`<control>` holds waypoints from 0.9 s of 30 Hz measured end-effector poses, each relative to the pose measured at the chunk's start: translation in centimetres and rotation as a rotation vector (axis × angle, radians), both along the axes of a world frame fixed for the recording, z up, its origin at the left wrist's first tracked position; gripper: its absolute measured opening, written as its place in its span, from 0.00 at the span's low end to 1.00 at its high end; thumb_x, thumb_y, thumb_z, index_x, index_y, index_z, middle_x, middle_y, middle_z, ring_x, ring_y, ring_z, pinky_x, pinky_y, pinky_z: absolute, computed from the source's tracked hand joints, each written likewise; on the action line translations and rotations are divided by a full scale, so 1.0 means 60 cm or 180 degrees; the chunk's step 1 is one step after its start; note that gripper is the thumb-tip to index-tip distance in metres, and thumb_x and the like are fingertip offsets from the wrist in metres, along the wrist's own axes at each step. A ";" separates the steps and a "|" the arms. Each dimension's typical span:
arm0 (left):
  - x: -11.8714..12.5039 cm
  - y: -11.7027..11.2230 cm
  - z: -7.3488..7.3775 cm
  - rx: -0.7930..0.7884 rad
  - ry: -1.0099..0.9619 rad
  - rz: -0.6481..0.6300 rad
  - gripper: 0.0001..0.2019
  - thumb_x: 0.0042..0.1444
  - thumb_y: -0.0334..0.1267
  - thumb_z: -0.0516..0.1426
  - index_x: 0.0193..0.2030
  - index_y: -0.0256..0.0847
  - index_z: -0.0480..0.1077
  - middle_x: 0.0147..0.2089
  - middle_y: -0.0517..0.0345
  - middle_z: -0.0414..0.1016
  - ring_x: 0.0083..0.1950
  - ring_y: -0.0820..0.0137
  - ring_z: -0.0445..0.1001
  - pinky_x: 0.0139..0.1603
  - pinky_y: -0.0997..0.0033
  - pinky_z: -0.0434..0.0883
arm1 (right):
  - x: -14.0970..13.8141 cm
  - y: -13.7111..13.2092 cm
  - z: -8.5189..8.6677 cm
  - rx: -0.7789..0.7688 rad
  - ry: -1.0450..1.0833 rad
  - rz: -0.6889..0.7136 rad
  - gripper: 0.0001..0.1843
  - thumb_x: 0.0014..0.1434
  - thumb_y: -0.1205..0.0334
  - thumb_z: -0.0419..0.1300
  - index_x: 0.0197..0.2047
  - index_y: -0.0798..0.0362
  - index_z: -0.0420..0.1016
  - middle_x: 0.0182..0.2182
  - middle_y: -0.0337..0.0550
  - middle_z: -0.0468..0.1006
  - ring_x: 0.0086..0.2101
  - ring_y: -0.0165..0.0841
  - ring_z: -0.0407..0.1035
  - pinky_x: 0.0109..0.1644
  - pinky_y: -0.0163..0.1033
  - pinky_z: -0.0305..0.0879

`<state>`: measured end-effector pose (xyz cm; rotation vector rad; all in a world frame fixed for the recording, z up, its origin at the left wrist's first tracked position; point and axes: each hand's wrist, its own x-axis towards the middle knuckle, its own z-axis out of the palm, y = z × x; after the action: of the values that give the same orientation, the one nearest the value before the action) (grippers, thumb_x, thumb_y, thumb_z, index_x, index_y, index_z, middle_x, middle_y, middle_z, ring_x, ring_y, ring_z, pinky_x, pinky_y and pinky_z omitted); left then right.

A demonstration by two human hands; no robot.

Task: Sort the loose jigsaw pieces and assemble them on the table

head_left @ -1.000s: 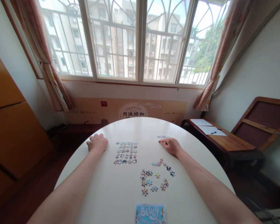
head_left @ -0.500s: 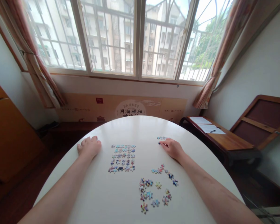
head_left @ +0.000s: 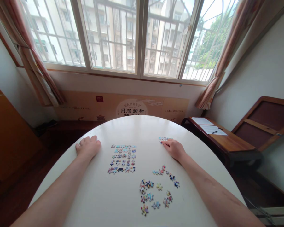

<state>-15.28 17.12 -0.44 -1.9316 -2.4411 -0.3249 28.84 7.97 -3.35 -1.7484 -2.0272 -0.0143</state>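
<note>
The view has shifted since a second ago, losing the blue Bluey cover; neither hand has gone far. On the round white table (head_left: pixel 96 192) the left hand (head_left: pixel 88 147) rests, fingers apart; the right hand (head_left: pixel 176 148) pinches. Scattered pieces (head_left: pixel 159 186) lie loose; five rows (head_left: pixel 124 156) look laid out, a short row (head_left: pixel 164 138) seems begun, and one dark piece (head_left: pixel 161 142) sits clamped just beside it.

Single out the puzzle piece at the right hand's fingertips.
The small dark piece, just nearer the viewer than the short far row; it alone sits at the fingertips of the right hand.
</note>
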 end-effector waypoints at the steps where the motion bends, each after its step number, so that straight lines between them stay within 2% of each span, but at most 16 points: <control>1: 0.000 0.000 0.000 -0.0001 -0.0006 -0.0003 0.23 0.57 0.43 0.48 0.57 0.42 0.71 0.60 0.36 0.69 0.61 0.44 0.65 0.56 0.45 0.61 | 0.000 0.000 0.000 0.0001 -0.0003 -0.0004 0.16 0.67 0.58 0.53 0.50 0.43 0.82 0.39 0.41 0.82 0.40 0.37 0.75 0.43 0.38 0.68; 14: 0.002 -0.002 0.001 -0.0012 -0.0007 0.0004 0.23 0.58 0.42 0.47 0.58 0.42 0.70 0.60 0.37 0.68 0.61 0.45 0.65 0.57 0.45 0.60 | -0.003 -0.004 0.004 0.0087 0.0047 0.0050 0.15 0.66 0.59 0.55 0.49 0.42 0.82 0.40 0.40 0.82 0.39 0.36 0.75 0.43 0.38 0.69; 18: 0.000 -0.001 -0.002 -0.0006 -0.0014 -0.0026 0.24 0.58 0.43 0.47 0.58 0.42 0.70 0.61 0.37 0.68 0.62 0.45 0.64 0.58 0.44 0.60 | -0.008 -0.014 0.013 0.0247 0.0160 -0.0016 0.18 0.68 0.59 0.52 0.54 0.47 0.80 0.41 0.45 0.81 0.39 0.37 0.75 0.44 0.39 0.68; 20: 0.000 0.000 -0.004 -0.0028 0.0023 -0.0015 0.24 0.59 0.43 0.46 0.59 0.43 0.69 0.62 0.37 0.67 0.62 0.45 0.64 0.59 0.45 0.59 | -0.014 -0.026 0.025 0.0269 0.0212 0.0038 0.17 0.68 0.59 0.53 0.53 0.47 0.80 0.38 0.45 0.81 0.36 0.36 0.74 0.43 0.39 0.68; 22: 0.001 0.002 -0.005 -0.0028 0.0052 0.0001 0.23 0.59 0.44 0.46 0.59 0.44 0.69 0.62 0.38 0.67 0.61 0.45 0.64 0.58 0.44 0.60 | -0.022 -0.042 0.045 0.0117 0.0268 0.0368 0.14 0.66 0.58 0.56 0.47 0.45 0.83 0.35 0.41 0.80 0.32 0.33 0.73 0.42 0.37 0.67; 24: 0.002 0.003 -0.006 -0.0014 0.0054 0.0015 0.23 0.59 0.44 0.47 0.58 0.44 0.70 0.61 0.38 0.68 0.61 0.45 0.64 0.57 0.44 0.60 | -0.033 -0.060 0.069 -0.0375 0.0380 0.1124 0.10 0.62 0.58 0.61 0.42 0.46 0.83 0.30 0.40 0.78 0.30 0.31 0.71 0.39 0.36 0.66; 25: 0.003 0.004 -0.006 -0.0013 0.0049 0.0018 0.23 0.59 0.44 0.47 0.58 0.44 0.70 0.61 0.38 0.68 0.60 0.45 0.64 0.57 0.44 0.60 | -0.040 -0.069 0.081 -0.0602 0.0404 0.1344 0.08 0.60 0.58 0.63 0.40 0.47 0.83 0.29 0.39 0.77 0.29 0.31 0.70 0.38 0.35 0.65; 27: 0.003 0.004 -0.005 -0.0039 0.0039 0.0013 0.23 0.59 0.44 0.47 0.58 0.43 0.70 0.61 0.37 0.68 0.60 0.44 0.65 0.57 0.44 0.60 | -0.054 -0.085 0.100 -0.0897 0.0343 0.1571 0.05 0.57 0.59 0.66 0.37 0.48 0.82 0.26 0.36 0.74 0.27 0.29 0.67 0.34 0.34 0.61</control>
<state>-15.07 17.35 -0.76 -1.9274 -2.4448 -0.2980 25.58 2.90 2.67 -1.3107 -2.4099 0.5312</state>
